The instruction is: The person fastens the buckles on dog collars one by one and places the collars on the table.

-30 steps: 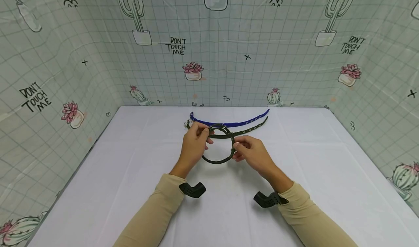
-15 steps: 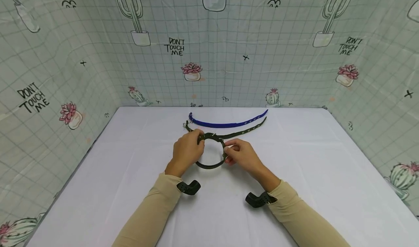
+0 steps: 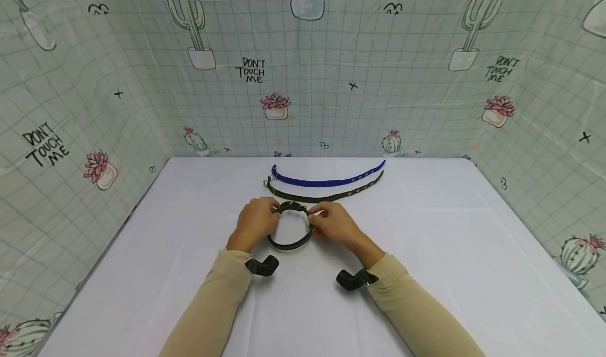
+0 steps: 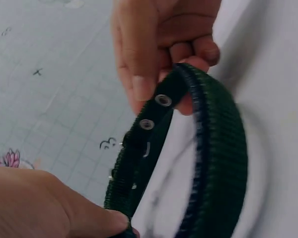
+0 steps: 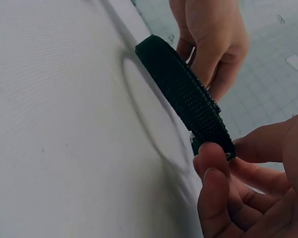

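A dark green collar point(image 3: 290, 246), fastened into a round loop, is held between both hands. My left hand point(image 3: 255, 220) grips its left side near the buckle, with the thumb pressed on the strap in the left wrist view. My right hand point(image 3: 336, 225) pinches the opposite side between thumb and fingers. Metal eyelets point(image 4: 163, 100) show along the strap beside the right fingertips. In the right wrist view, the woven band point(image 5: 184, 89) curves away from the fingers and casts a ring-shaped shadow on the white cloth.
Behind the hands, a blue collar point(image 3: 312, 183) lies stretched out on the white table point(image 3: 426, 231). A second dark green collar point(image 3: 326, 197) lies unfastened just in front of it, buckle end at left. Cloth walls with cactus prints enclose the back and sides.
Both hands have brought the looped collar left and toward the person, so it no longer overlaps the flat collars as much. The left hand has shifted its grip from above to the loop's side.
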{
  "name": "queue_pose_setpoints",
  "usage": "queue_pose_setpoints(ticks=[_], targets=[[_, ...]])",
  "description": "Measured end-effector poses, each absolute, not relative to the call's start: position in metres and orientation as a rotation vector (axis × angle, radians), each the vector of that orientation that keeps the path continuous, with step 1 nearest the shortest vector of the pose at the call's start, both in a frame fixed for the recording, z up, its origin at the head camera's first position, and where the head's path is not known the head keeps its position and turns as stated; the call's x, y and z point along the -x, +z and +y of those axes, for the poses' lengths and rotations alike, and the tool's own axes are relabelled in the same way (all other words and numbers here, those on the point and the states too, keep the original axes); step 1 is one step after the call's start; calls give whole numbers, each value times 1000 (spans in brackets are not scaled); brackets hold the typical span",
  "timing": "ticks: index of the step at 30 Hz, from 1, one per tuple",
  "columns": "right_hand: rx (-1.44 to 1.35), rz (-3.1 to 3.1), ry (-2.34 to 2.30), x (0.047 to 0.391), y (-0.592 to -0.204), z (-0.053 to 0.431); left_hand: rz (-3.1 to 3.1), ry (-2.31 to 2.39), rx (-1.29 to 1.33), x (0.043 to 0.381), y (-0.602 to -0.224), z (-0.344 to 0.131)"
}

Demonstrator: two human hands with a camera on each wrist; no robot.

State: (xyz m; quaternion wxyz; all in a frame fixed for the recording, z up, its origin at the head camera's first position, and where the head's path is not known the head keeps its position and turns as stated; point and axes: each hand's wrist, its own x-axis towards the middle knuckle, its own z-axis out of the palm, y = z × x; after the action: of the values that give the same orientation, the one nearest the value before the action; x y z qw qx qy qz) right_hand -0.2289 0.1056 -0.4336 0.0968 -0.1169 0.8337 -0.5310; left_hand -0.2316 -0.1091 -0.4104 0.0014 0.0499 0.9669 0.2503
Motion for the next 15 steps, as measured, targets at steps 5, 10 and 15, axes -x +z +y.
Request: queue_pose_setpoints(ticks=[5, 10, 15], targets=[[371, 2477, -1512, 233, -437, 94, 2906, 838, -118, 237, -407, -125], [410, 2473, -1464, 238, -439, 84, 2898, 834, -69, 241, -408, -138], [453, 2517, -1411, 247, -439, 75, 3006, 819, -34, 244, -411, -143]])
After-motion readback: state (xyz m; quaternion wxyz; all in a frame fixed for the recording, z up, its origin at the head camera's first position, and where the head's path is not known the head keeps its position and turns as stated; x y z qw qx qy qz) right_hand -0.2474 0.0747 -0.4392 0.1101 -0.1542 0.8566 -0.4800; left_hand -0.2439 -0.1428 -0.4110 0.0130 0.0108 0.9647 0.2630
